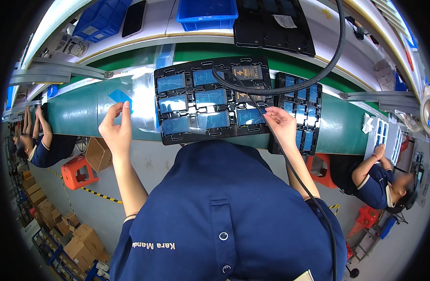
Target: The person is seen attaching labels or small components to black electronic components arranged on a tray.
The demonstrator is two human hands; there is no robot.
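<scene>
A black tray [192, 139] lies on the green work surface, holding flat rectangular packs in rows. Most packs carry shiny blue film; two toward the far right, such as the dark pack [247, 71], show dark faces with orange markings. My left hand [117, 125] is raised left of the tray, thumb and finger closed on a small piece of blue film [117, 96]. At the tray's near right, my right hand [281, 123] pinches at the edge of a blue-filmed pack [249, 117]; its fingertips partly hide the contact.
A clear plastic sheet [144, 100] lies left of the tray. Another black tray [313, 100] sits to the right. A thick black cable [318, 75] loops over the trays. Beyond stand a blue bin [206, 23] and a phone [134, 18]. Co-workers sit at both sides.
</scene>
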